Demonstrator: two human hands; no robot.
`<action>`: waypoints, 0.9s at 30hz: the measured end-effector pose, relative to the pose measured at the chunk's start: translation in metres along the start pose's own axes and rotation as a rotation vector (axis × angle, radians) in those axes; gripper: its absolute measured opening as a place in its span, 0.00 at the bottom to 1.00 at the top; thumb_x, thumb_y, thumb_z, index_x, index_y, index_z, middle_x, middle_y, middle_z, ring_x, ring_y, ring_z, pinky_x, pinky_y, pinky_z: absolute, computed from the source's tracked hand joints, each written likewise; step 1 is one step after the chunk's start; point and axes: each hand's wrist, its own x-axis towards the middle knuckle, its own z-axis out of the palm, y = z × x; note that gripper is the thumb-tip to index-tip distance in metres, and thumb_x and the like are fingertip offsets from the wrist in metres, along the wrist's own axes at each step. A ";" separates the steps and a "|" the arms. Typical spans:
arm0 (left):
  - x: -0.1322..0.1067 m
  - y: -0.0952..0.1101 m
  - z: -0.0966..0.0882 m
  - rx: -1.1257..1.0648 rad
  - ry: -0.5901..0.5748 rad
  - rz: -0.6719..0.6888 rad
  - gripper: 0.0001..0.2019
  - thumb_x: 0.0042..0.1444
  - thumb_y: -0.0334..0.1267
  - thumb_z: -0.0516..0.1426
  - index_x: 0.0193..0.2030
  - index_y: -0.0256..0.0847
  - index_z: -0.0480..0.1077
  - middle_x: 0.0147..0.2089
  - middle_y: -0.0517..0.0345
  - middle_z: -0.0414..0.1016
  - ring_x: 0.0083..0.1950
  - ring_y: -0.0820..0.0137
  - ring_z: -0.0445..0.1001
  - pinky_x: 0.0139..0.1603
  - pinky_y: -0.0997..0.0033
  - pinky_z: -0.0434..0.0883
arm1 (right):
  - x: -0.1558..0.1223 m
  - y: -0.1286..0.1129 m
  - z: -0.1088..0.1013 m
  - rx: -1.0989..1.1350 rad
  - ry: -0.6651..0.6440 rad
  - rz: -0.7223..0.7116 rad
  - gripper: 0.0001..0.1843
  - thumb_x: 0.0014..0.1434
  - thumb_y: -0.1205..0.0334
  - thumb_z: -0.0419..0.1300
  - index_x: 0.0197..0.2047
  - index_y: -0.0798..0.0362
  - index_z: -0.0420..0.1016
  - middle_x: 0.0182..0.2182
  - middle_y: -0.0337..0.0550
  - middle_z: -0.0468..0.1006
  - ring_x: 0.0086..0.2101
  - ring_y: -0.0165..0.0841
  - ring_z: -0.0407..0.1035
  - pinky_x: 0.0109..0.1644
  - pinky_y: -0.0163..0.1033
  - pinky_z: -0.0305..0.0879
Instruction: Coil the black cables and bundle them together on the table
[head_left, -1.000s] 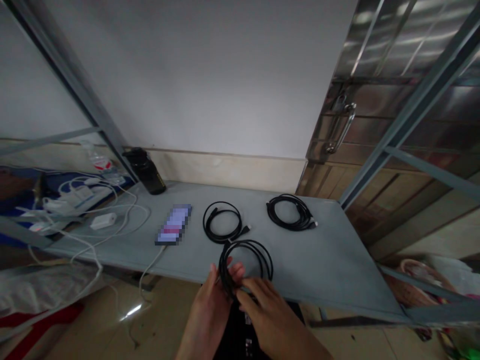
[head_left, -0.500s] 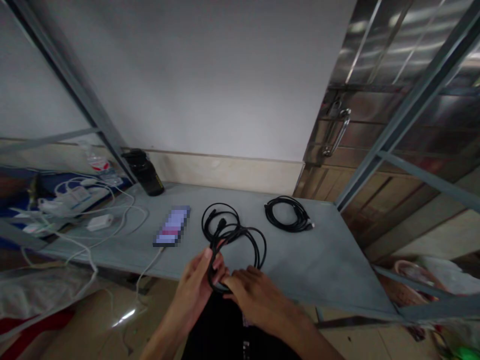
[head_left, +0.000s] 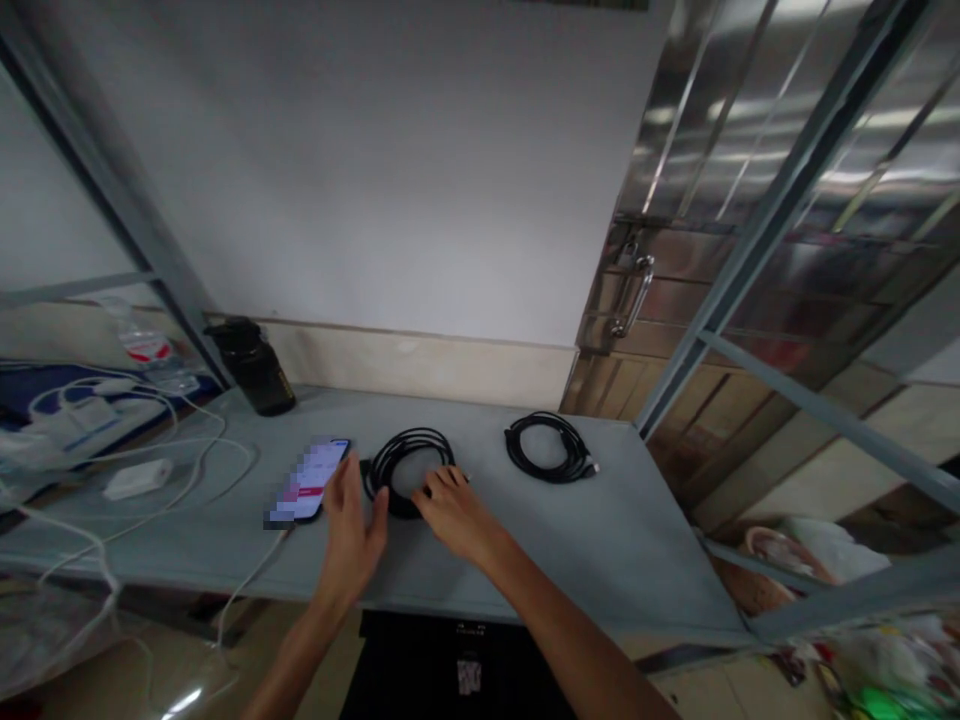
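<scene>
Fingers spread, the left hand (head_left: 351, 528) sits beside the coiled cable (head_left: 406, 452); the right hand (head_left: 452, 510) touches it with a loose, unclosed grip.

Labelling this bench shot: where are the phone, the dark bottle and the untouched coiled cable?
phone (head_left: 313, 476), head view, lit screen.
dark bottle (head_left: 259, 376), head view, its body.
untouched coiled cable (head_left: 573, 457), head view, right-hand strands.

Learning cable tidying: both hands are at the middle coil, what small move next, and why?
Probably ease both hands away: the black coil lies flat on the table, the right hand rests on its near edge, the left hand open beside it.
</scene>
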 end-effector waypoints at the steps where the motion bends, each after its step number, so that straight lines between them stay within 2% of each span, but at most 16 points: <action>1: -0.005 -0.004 0.001 0.041 -0.107 0.099 0.31 0.73 0.52 0.63 0.77 0.43 0.72 0.82 0.34 0.65 0.84 0.42 0.62 0.84 0.31 0.61 | -0.003 0.000 0.002 0.017 0.000 0.005 0.13 0.81 0.70 0.56 0.60 0.56 0.81 0.55 0.54 0.78 0.58 0.45 0.72 0.69 0.52 0.69; 3: -0.011 -0.012 0.004 0.086 -0.320 0.228 0.23 0.75 0.51 0.61 0.72 0.48 0.79 0.81 0.42 0.71 0.84 0.43 0.65 0.84 0.32 0.63 | -0.010 0.005 0.004 0.073 0.010 0.022 0.11 0.80 0.70 0.59 0.60 0.55 0.80 0.57 0.52 0.77 0.60 0.43 0.71 0.70 0.49 0.70; 4: -0.013 -0.017 0.005 0.100 -0.391 0.259 0.21 0.75 0.52 0.61 0.68 0.50 0.82 0.78 0.44 0.75 0.81 0.43 0.69 0.84 0.31 0.64 | -0.015 0.010 0.004 0.109 0.027 0.039 0.11 0.79 0.69 0.62 0.60 0.54 0.79 0.59 0.52 0.76 0.60 0.43 0.71 0.70 0.49 0.70; 6: -0.012 -0.028 0.009 0.130 -0.461 0.271 0.21 0.76 0.56 0.60 0.66 0.50 0.84 0.73 0.45 0.81 0.76 0.43 0.75 0.83 0.30 0.65 | -0.027 0.028 0.005 0.180 0.091 0.097 0.15 0.78 0.62 0.67 0.64 0.53 0.78 0.61 0.53 0.75 0.62 0.44 0.71 0.71 0.50 0.71; 8: -0.007 -0.039 0.014 0.163 -0.480 0.263 0.24 0.78 0.58 0.57 0.67 0.50 0.84 0.69 0.46 0.83 0.73 0.44 0.79 0.82 0.30 0.67 | -0.044 0.054 0.006 0.210 0.173 0.193 0.23 0.75 0.57 0.71 0.68 0.52 0.76 0.64 0.55 0.75 0.64 0.47 0.71 0.73 0.54 0.71; 12: 0.008 -0.052 0.027 0.233 -0.435 0.314 0.29 0.80 0.62 0.52 0.66 0.46 0.84 0.67 0.44 0.84 0.69 0.45 0.81 0.78 0.31 0.73 | -0.086 0.119 0.007 0.077 0.240 0.474 0.30 0.72 0.59 0.73 0.73 0.56 0.74 0.69 0.64 0.73 0.68 0.56 0.69 0.75 0.62 0.69; 13: 0.011 -0.053 0.030 0.250 -0.402 0.338 0.30 0.80 0.62 0.50 0.66 0.45 0.84 0.67 0.43 0.84 0.68 0.45 0.82 0.78 0.31 0.73 | -0.097 0.132 0.007 0.061 0.240 0.517 0.29 0.72 0.59 0.73 0.72 0.58 0.76 0.69 0.66 0.74 0.68 0.59 0.69 0.74 0.64 0.69; 15: 0.015 -0.052 0.035 0.286 -0.327 0.391 0.30 0.81 0.61 0.50 0.67 0.43 0.83 0.67 0.41 0.82 0.69 0.44 0.81 0.78 0.29 0.72 | -0.116 0.152 0.007 0.059 0.230 0.552 0.21 0.73 0.58 0.71 0.65 0.57 0.81 0.66 0.65 0.77 0.66 0.59 0.72 0.73 0.65 0.69; 17: 0.015 -0.049 0.036 0.314 -0.269 0.442 0.27 0.81 0.58 0.53 0.72 0.43 0.79 0.70 0.40 0.80 0.73 0.43 0.77 0.80 0.28 0.70 | -0.130 0.162 0.007 0.083 0.223 0.547 0.10 0.77 0.58 0.65 0.55 0.53 0.84 0.60 0.59 0.82 0.61 0.54 0.76 0.71 0.60 0.71; 18: 0.014 -0.047 0.035 0.321 -0.252 0.461 0.26 0.81 0.56 0.55 0.75 0.45 0.77 0.72 0.41 0.79 0.75 0.42 0.75 0.81 0.28 0.68 | -0.133 0.164 0.007 0.100 0.227 0.548 0.10 0.78 0.58 0.62 0.51 0.51 0.84 0.56 0.57 0.84 0.59 0.51 0.78 0.70 0.56 0.72; 20: 0.012 -0.041 0.031 0.322 -0.227 0.486 0.25 0.80 0.51 0.57 0.78 0.48 0.72 0.75 0.43 0.76 0.77 0.43 0.72 0.81 0.29 0.67 | -0.136 0.165 0.007 0.142 0.255 0.567 0.14 0.81 0.56 0.57 0.46 0.50 0.82 0.50 0.54 0.86 0.54 0.48 0.80 0.66 0.51 0.73; 23: 0.010 -0.031 0.026 0.305 -0.200 0.517 0.25 0.80 0.46 0.58 0.80 0.50 0.68 0.75 0.43 0.75 0.76 0.44 0.71 0.78 0.32 0.71 | -0.132 0.169 0.000 0.234 0.342 0.621 0.21 0.83 0.48 0.52 0.41 0.48 0.77 0.40 0.51 0.86 0.45 0.46 0.82 0.57 0.49 0.75; 27: 0.011 -0.021 0.023 0.310 -0.189 0.552 0.27 0.80 0.44 0.58 0.82 0.50 0.64 0.74 0.42 0.76 0.75 0.45 0.72 0.75 0.35 0.74 | -0.122 0.185 -0.029 0.393 0.536 0.706 0.30 0.80 0.32 0.49 0.40 0.47 0.73 0.29 0.44 0.80 0.30 0.40 0.76 0.41 0.43 0.73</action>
